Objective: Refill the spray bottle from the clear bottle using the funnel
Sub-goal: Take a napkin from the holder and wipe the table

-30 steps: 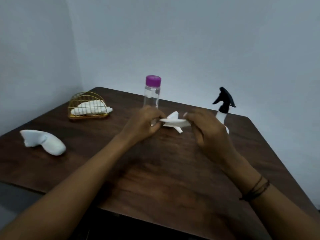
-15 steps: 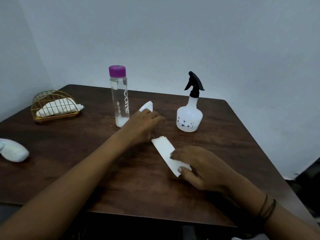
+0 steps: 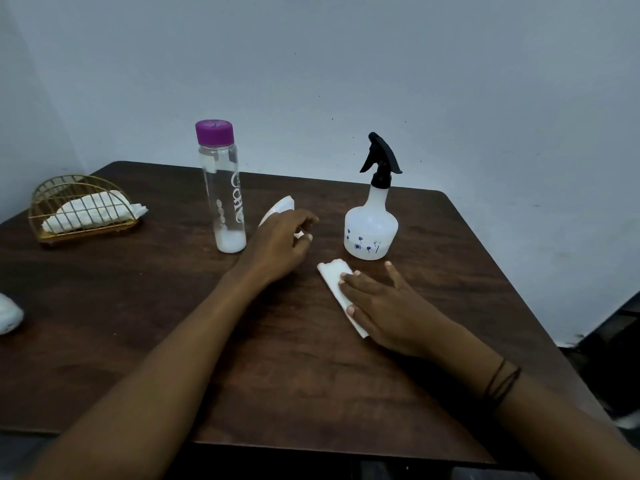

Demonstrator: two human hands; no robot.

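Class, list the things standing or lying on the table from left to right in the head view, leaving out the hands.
White object at the edge → gold wire holder → clear bottle → funnel → folded tissue → spray bottle.

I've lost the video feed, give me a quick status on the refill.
Left hand holds the funnel on the table. Right hand flat on folded tissue. Clear bottle capped, spray bottle nozzle on. Nothing blocking.

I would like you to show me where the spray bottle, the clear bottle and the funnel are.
spray bottle (image 3: 371, 226), head view, on the white round body.
clear bottle (image 3: 221, 188), head view, on the middle of the transparent wall.
funnel (image 3: 280, 208), head view, on the white rim showing above the left hand.
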